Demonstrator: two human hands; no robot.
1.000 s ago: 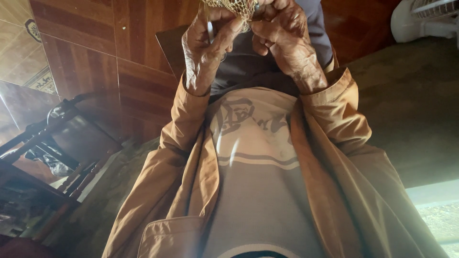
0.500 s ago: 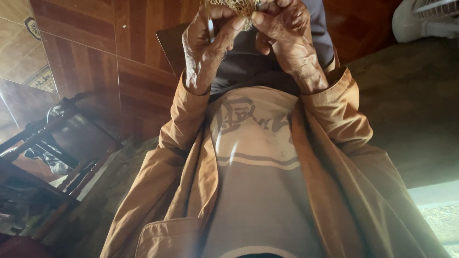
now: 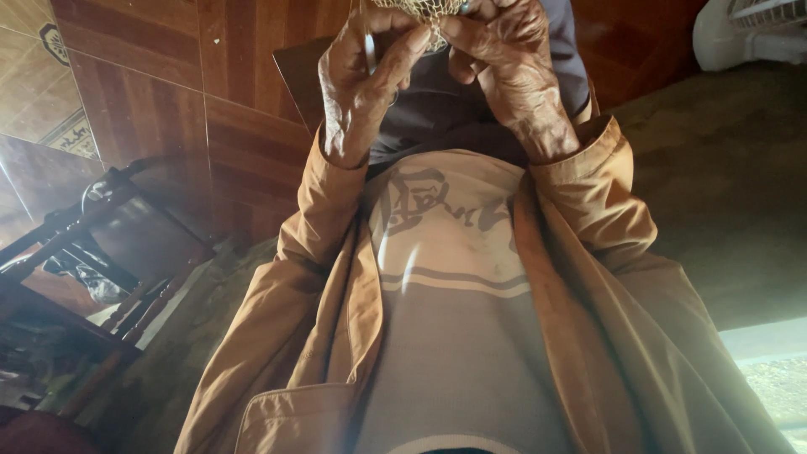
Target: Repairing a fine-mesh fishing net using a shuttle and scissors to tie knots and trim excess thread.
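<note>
Left hand point(image 3: 363, 80) raised at the top of the frame, fingers point(image 3: 402, 52) curled together and pinched on the lower edge of a piece of pale netting point(image 3: 420, 8). Thin pale rod point(image 3: 368, 46) visible against the left palm, apparently held under the fingers; its nature not clear. Right hand point(image 3: 504, 63) just beside the left, fingers closed on the same netting from the other side, fingertips of both hands nearly touching below the mesh. Netting located at the very top edge of the frame, between the two hands, mostly cut off; only a small knotted portion visible.

Below the hands: tan jacket point(image 3: 303, 311), open at the front, sleeves reaching to both wrists. Grey sweater point(image 3: 454, 319) under it, with a faded dark mark on the chest and a pale stripe across. Dark trousers point(image 3: 437, 109) behind the hands.

Surroundings: floor of reddish-brown wood-pattern tiles point(image 3: 168, 101) to the left. Dark wooden chair point(image 3: 92, 244) at lower left, well apart from the hands. White fan point(image 3: 748, 34) at upper right, partly out of frame. Bright patch of sunlight at lower right.
</note>
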